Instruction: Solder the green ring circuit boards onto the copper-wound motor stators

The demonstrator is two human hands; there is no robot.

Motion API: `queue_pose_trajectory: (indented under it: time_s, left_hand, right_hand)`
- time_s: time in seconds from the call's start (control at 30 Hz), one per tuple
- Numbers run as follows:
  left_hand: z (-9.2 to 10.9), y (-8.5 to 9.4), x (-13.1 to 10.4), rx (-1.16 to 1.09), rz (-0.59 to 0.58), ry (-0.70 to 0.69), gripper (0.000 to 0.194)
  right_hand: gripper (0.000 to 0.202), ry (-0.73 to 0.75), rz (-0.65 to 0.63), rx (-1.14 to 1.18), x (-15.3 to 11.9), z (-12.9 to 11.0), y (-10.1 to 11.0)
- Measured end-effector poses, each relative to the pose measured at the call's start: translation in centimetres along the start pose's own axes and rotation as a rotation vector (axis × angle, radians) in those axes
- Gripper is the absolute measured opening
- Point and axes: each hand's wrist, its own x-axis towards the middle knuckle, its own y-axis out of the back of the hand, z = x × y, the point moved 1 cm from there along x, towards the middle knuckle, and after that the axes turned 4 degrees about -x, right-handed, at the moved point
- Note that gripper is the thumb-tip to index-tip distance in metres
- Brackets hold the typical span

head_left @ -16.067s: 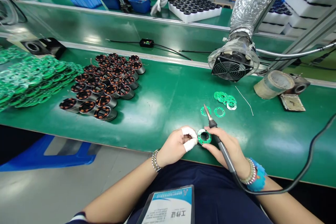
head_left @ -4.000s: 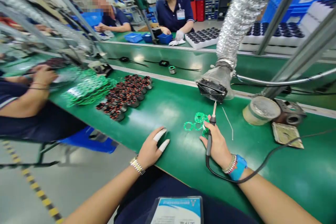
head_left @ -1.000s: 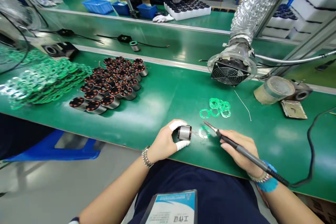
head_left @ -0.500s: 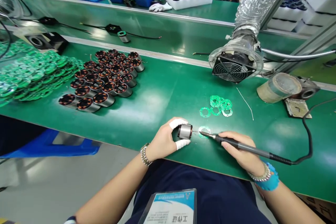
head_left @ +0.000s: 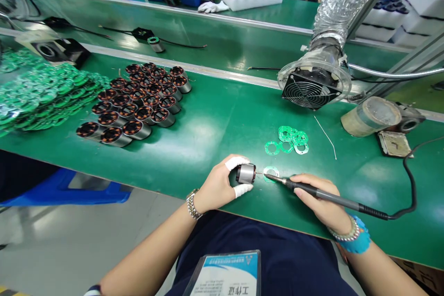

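Green-topped workbench (head_left: 225, 125) on a factory floor, second bench (head_left: 294, 14) beyond. Gripped in left hand (head_left: 217, 185): wound motor stator (head_left: 247, 174), on its side near the front edge, pinched between white-covered thumb and forefinger (head_left: 235, 162), with wire lead (head_left: 259, 173) out to the right. Held pen-style in right hand (head_left: 324, 212): soldering iron (head_left: 338, 199), tip by the lead's far end, over or on green ring circuit board (head_left: 273, 169); too fine to tell whether touching. Probably mid-work on this piece: without any board visible on its end. Just beyond, cluster of loose ring boards (head_left: 293, 138), not fitted to anything; thin pale wire (head_left: 324, 131) to their right. Farther left, rows of upright stators (head_left: 138, 97) with copper windings exposed, so apparently left to do; beside them, stacked green board panels (head_left: 45, 97). Past the back rail (head_left: 222, 82), single stator topped with green ring (head_left: 156, 44), seemingly further along. Back right, fume extractor fan (head_left: 308, 92).
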Motion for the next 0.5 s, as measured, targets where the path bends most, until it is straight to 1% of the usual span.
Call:
queue_pose_trajectory:
  time_s: [0.27, 0.33, 0.5]
  left_hand:
    - [0.02, -0.05, 0.00, 0.007, -0.011, -0.013, 0.041]
    - [0.02, -0.07, 0.01, 0.009, -0.010, -0.016, 0.041]
    - [0.01, -0.09, 0.00, 0.007, -0.007, -0.015, 0.041]
  right_hand:
    - [0.014, 0.037, -0.033, 0.024, 0.00, 0.09, -0.08]
    - [0.014, 0.037, -0.017, 0.024, -0.05, 0.09, 0.00]
    - [0.014, 0.045, 0.073, 0.021, -0.16, 0.22, 0.26]
